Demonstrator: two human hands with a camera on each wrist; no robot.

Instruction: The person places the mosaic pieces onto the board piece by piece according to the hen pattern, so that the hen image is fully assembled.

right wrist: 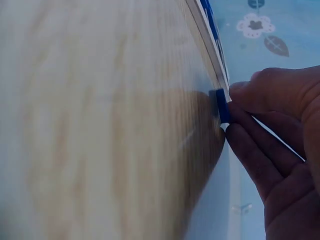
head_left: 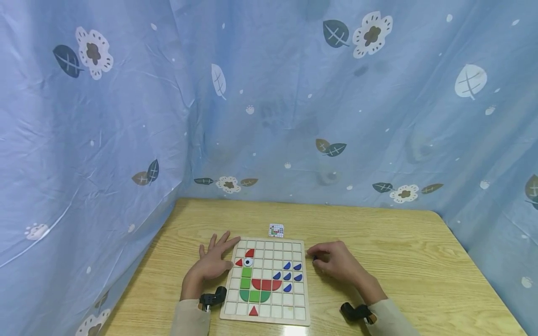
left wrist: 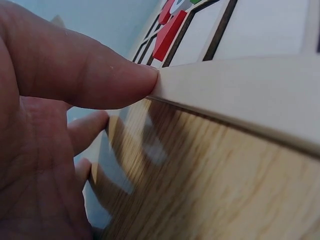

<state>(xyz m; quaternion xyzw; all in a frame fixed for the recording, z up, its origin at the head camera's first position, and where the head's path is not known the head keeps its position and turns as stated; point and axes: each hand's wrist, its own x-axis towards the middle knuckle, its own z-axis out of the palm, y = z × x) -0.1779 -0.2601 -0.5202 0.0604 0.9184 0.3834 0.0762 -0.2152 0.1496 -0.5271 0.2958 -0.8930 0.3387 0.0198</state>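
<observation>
A square wooden grid board (head_left: 265,320) lies on the table, with a bird-like figure of coloured pieces in its cells. My left hand (head_left: 212,263) is spread at its left side, fingers straight; in the left wrist view the thumb (left wrist: 115,80) presses the board's edge. To the right of the board, my right hand (head_left: 338,263) is bent with thumb and fingertips around a small blue piece (right wrist: 222,106), low at the table surface beside the frame. Red and green pieces (head_left: 255,296) and several blue half-rounds (head_left: 287,276) sit in the grid.
Behind the board lies a small picture card (head_left: 276,230) showing a similar figure. The wooden table (head_left: 378,233) extends to the right and back, with a blue patterned curtain (head_left: 269,116) behind it. A red triangle (head_left: 253,311) sits low on the board.
</observation>
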